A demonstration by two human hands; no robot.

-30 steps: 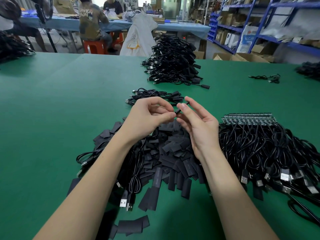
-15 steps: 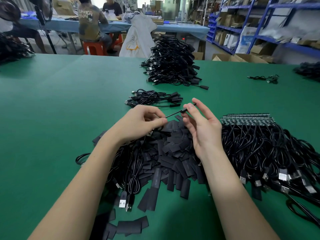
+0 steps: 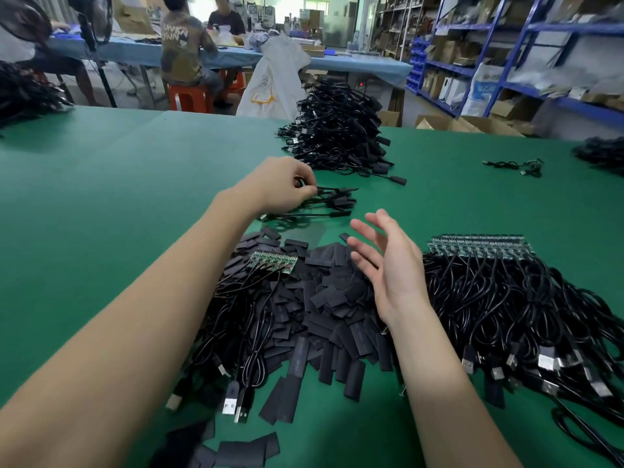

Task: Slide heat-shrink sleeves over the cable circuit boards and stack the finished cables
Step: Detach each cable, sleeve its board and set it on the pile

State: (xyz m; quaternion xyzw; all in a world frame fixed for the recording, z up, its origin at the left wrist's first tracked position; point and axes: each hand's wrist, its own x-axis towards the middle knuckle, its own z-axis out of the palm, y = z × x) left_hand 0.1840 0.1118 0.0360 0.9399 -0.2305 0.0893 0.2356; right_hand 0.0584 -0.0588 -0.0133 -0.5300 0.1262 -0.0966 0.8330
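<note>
My left hand reaches forward and pinches a black sleeved cable at the small stack of finished cables. My right hand hovers open, palm facing left, above the heap of flat black heat-shrink sleeves. A short row of green circuit boards with thin cables lies on that heap under my left forearm. On the right lies a large bundle of black cables whose green boards are lined up along its far edge.
A tall pile of finished black cables stands farther back on the green table. A loose cable lies at the far right. USB plugs stick out near the front. People sit at a blue table behind; shelves stand on the right.
My hands parted. The left hand carried the sleeved cable forward to the small stack, and the right hand let go and opened above the sleeve heap.
</note>
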